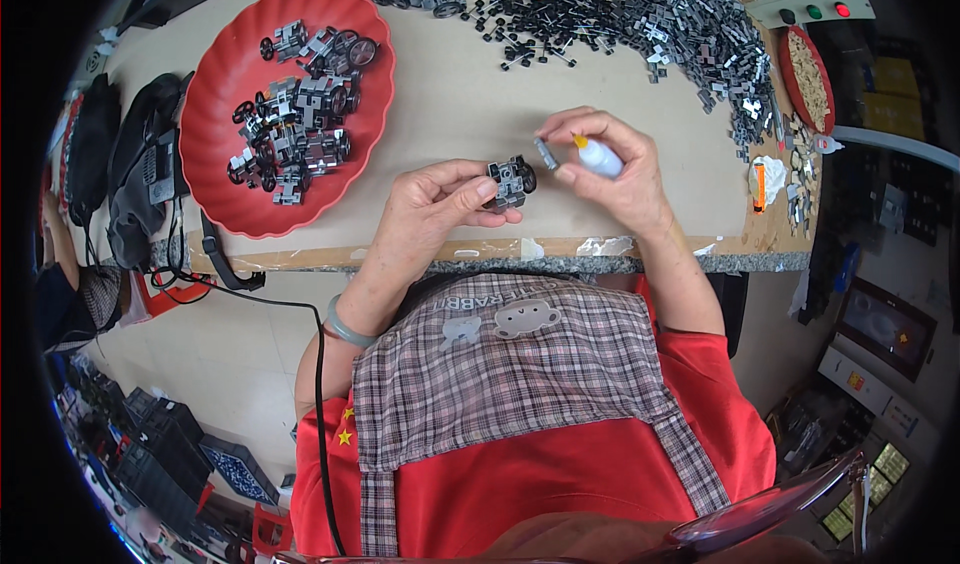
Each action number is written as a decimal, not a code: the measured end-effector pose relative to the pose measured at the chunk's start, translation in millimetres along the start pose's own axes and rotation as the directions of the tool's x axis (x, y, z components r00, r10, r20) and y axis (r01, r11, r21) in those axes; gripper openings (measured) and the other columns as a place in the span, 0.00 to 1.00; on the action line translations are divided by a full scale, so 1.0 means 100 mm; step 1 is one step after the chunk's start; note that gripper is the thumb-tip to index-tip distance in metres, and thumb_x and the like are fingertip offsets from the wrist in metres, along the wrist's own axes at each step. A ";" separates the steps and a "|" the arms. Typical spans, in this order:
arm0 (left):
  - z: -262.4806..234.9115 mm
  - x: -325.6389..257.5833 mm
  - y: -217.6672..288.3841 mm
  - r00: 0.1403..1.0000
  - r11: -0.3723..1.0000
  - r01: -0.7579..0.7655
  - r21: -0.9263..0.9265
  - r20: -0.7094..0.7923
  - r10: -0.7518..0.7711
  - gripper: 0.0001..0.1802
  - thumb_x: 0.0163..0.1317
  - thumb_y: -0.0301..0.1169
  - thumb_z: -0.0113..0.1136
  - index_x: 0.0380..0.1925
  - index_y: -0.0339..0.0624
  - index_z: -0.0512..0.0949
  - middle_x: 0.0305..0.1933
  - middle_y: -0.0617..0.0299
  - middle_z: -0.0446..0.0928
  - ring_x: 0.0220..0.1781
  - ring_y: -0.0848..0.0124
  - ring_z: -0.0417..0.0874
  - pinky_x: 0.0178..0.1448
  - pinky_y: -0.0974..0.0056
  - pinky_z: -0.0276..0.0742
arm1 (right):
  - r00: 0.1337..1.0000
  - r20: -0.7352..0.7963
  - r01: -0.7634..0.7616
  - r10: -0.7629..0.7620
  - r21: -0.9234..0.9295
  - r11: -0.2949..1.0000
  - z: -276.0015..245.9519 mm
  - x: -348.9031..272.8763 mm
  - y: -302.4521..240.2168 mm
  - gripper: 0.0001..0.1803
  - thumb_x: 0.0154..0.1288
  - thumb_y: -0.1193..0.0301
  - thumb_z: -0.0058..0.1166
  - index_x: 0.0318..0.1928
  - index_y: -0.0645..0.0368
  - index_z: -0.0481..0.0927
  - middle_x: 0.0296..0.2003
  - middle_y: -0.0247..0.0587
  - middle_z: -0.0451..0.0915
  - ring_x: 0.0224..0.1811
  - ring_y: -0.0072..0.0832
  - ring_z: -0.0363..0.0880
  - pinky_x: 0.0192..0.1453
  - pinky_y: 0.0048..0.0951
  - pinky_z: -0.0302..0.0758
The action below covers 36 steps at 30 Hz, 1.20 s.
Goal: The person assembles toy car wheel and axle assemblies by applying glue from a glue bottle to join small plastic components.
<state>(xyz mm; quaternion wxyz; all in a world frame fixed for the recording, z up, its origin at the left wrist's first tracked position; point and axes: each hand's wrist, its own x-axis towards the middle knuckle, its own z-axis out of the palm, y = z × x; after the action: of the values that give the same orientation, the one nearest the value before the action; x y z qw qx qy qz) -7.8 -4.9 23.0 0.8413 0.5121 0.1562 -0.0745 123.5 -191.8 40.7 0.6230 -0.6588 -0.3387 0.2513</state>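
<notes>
Fingers and thumb of my left hand (pixel 437 196) are closed on a small grey toy vehicle (pixel 508 186) with black wheels, held just above the table. To its right, my right hand (pixel 632 176) holds a white squeeze bottle (pixel 600 159) with a yellow nozzle, tilted toward the upper left. A small grey plastic piece (pixel 545 154) also sits at the fingertips of that hand, a short gap away from the vehicle. Parts of the bottle are hidden by the fingers.
A red scalloped bowl (pixel 215 84) with several similar vehicles stands at left. Black wheel axles (pixel 540 19) and a heap of grey pieces (pixel 690 44) lie at the far right. A red dish (pixel 797 54) sits beyond. A black cable (pixel 321 404) hangs by my left arm.
</notes>
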 end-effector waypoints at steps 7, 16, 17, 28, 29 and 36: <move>0.05 0.02 0.08 0.999 0.999 0.045 0.012 0.026 -0.046 0.16 0.67 0.30 0.54 0.46 0.25 0.76 0.41 0.49 0.80 0.38 0.62 0.86 0.41 0.70 0.85 | 0.992 -0.030 0.123 -0.122 0.031 0.992 0.18 -0.07 0.11 0.14 0.51 0.80 0.64 0.41 0.60 0.80 0.44 0.45 0.80 0.47 0.29 0.79 0.52 0.30 0.77; 0.07 0.02 0.08 0.998 0.999 0.015 -0.028 0.066 -0.013 0.16 0.68 0.31 0.54 0.45 0.24 0.76 0.40 0.53 0.80 0.40 0.64 0.86 0.45 0.71 0.84 | 0.975 -0.001 0.217 -0.224 -0.244 0.945 0.19 -0.08 0.09 0.12 0.48 0.81 0.66 0.36 0.61 0.81 0.43 0.48 0.80 0.46 0.32 0.81 0.48 0.30 0.78; 0.08 0.01 0.07 0.998 0.999 0.014 -0.033 0.063 -0.012 0.16 0.68 0.31 0.54 0.45 0.24 0.76 0.40 0.53 0.80 0.40 0.64 0.86 0.45 0.71 0.84 | 0.976 -0.004 0.212 -0.219 -0.231 0.950 0.19 -0.08 0.09 0.12 0.48 0.81 0.66 0.36 0.61 0.81 0.43 0.49 0.80 0.46 0.32 0.81 0.48 0.30 0.79; 0.09 -0.01 0.09 0.998 1.000 -0.001 -0.023 0.069 0.003 0.16 0.68 0.30 0.54 0.45 0.24 0.76 0.41 0.53 0.80 0.41 0.65 0.86 0.46 0.70 0.84 | 0.970 0.020 0.235 -0.242 -0.329 0.915 0.18 -0.11 0.08 0.14 0.45 0.81 0.65 0.36 0.59 0.84 0.43 0.44 0.82 0.46 0.33 0.82 0.48 0.30 0.81; 0.09 -0.01 0.08 0.998 1.000 -0.001 -0.024 0.067 0.003 0.16 0.68 0.30 0.54 0.45 0.24 0.76 0.41 0.53 0.80 0.41 0.65 0.86 0.46 0.70 0.84 | 0.968 0.029 0.243 -0.249 -0.354 0.903 0.18 -0.11 0.08 0.14 0.44 0.81 0.65 0.36 0.59 0.84 0.43 0.44 0.82 0.45 0.32 0.82 0.47 0.30 0.82; 0.11 -0.02 0.03 0.999 0.999 -0.046 0.017 0.028 0.045 0.14 0.67 0.29 0.54 0.44 0.24 0.77 0.39 0.53 0.81 0.40 0.68 0.86 0.45 0.71 0.84 | 0.911 0.073 0.391 -0.406 -0.461 0.797 0.22 -0.12 0.18 0.18 0.42 0.81 0.65 0.39 0.60 0.85 0.44 0.44 0.82 0.36 0.26 0.83 0.34 0.21 0.81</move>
<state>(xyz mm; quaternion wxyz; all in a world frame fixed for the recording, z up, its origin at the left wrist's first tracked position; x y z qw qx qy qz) -6.6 -13.1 31.1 0.8403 0.5218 0.1323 -0.0636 101.6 -186.5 19.3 0.4904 -0.7062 -0.5104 0.0161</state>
